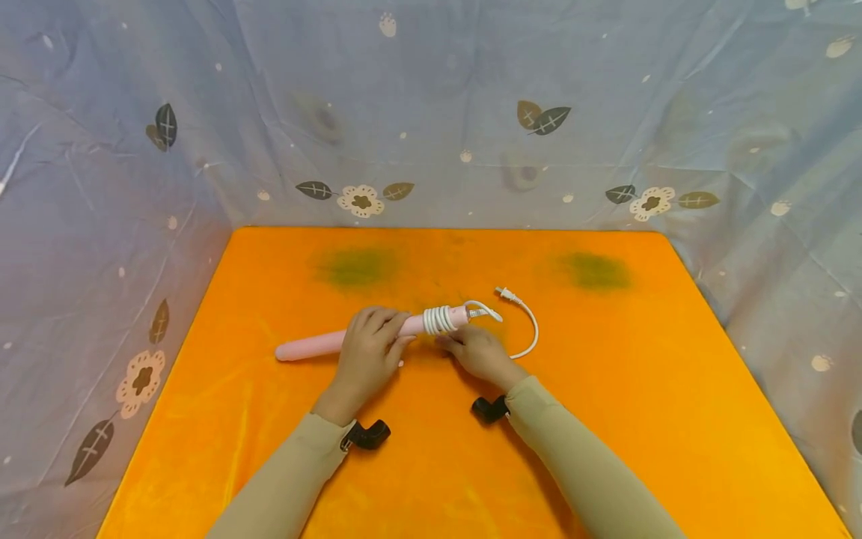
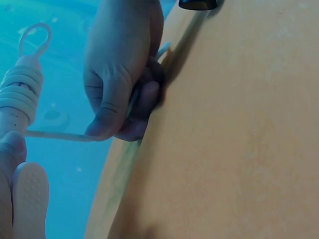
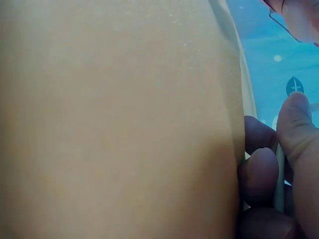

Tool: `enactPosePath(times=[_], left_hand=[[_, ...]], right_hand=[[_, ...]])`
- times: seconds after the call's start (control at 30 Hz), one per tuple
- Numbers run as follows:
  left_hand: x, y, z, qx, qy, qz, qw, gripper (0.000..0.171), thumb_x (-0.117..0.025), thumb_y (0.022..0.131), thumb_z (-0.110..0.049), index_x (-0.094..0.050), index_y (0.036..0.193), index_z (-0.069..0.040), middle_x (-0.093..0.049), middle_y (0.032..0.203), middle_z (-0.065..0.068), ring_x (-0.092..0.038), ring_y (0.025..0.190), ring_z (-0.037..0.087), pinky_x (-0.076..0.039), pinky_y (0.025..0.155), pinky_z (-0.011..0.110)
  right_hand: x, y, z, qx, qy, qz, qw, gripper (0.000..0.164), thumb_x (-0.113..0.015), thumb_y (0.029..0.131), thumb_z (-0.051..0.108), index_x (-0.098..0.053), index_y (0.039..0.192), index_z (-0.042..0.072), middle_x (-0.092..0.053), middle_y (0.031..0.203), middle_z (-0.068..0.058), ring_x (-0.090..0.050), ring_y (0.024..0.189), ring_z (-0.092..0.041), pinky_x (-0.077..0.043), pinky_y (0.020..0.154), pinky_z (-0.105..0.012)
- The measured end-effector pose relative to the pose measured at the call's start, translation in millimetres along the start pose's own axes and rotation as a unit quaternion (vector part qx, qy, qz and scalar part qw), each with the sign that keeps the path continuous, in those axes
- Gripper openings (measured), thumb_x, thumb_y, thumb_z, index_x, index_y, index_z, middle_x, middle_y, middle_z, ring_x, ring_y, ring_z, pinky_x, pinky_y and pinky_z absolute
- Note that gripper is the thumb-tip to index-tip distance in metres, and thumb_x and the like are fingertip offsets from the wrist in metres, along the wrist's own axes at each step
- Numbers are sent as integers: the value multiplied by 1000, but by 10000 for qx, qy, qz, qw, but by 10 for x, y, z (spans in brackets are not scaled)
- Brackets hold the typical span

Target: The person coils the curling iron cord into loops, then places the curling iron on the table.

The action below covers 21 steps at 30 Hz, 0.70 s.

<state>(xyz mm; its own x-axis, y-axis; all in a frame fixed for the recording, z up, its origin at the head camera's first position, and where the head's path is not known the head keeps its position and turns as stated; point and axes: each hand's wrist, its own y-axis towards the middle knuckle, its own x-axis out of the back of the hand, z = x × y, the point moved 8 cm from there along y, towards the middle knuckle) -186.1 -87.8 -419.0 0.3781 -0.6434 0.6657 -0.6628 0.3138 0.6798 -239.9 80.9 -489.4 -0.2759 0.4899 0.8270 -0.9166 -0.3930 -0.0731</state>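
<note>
A long pink curling iron (image 1: 313, 346) lies at a slant above the orange tabletop, its tip toward the left. My left hand (image 1: 370, 348) grips it around the middle. White cord (image 1: 439, 320) is wound in several turns around the handle end. My right hand (image 1: 481, 353) pinches a stretch of that cord, just below the coils. In the left wrist view, the cord (image 2: 60, 135) runs straight from the handle to the right hand's thumb and fingers. A dotted lever (image 2: 31, 199) shows near the left thumb. The cord's plug (image 1: 506, 294) hangs free beyond the right hand.
The orange table (image 1: 646, 419) spreads out on all sides of the hands. Patterned grey-blue curtains (image 1: 431, 112) stand at its back and both sides. A black wrist camera mount (image 1: 369, 435) sticks out from the left sleeve, and another (image 1: 489, 410) from the right.
</note>
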Motion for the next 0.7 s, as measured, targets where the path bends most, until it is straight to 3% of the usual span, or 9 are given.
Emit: enactPosePath(times=[0.23,0.37,0.47,0.53,0.7], left_hand=[[1,19,18,92,-46,-31,9999,37,-75,85,-24,-68,117,-6,-63,107,9,-54,102,32,-42,94,46],[-16,46,32,202,-73,-49,9998,38,-78,83,-22,-69,116,-6,-64,107,9,-54,102,32,-43,92,46],[-11,62,49,326,-96,-81,9994,38,-78,82,-21,-70,116,-6,-64,106,9,-54,102,31,-43,91,46],[2,77,62,406,-117,-110,9990,37,-78,83,-22,-70,115,-6,-64,106,8,-54,102,31,-43,91,46],[28,106,87,531,-97,-107,9985,36,-76,85,-24,-70,115,-6,-64,107,9,-53,102,31,-42,92,46]], right_hand=[[-24,-25,25,117,-42,162,9998,35,-50,99,47,-66,75,27,-58,72,10,-55,70,-12,-47,71,-35],[23,-72,83,295,-2,142,9995,33,-53,99,42,-68,76,24,-56,67,10,-52,65,-11,-45,67,-32],[73,-144,190,587,-405,-50,9974,29,-57,98,36,-65,74,21,-51,60,8,-49,59,-13,-44,59,-32],[96,-205,291,918,-821,-282,9920,24,-60,97,31,-62,77,18,-49,58,5,-50,55,-14,-43,53,-33],[94,-377,543,1744,-1657,-791,9674,15,-64,95,22,-55,86,14,-46,58,5,-55,52,-17,-45,46,-35]])
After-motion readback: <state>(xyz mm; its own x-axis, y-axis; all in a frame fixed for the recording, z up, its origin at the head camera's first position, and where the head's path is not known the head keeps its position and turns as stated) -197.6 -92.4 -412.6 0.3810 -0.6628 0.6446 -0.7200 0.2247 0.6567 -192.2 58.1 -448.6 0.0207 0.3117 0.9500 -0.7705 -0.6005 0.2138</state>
